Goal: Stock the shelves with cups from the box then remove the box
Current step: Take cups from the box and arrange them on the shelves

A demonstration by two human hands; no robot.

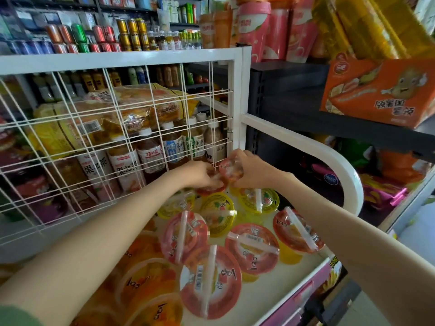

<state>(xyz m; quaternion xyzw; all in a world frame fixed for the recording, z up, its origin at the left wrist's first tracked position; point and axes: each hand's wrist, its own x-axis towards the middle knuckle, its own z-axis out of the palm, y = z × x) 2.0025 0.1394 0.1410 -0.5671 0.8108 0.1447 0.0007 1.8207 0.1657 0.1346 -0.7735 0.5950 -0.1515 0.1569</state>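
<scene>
While the left hand (203, 175) rests on a red cup (210, 189), the right hand (250, 171) clasps a tilted cup (231, 170) above.

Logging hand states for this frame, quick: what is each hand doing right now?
Left hand: rests on a low red-lidded cup; grip cannot be told.
Right hand: closed, holding a tilted red-lidded cup.

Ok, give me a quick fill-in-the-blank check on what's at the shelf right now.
1. The right hand grips a cup with a ___ lid.
2. Behind the wire grid stand tea ___.
3. The carton on the dark shelf is ___.
Missing: red; bottles; orange.
</scene>
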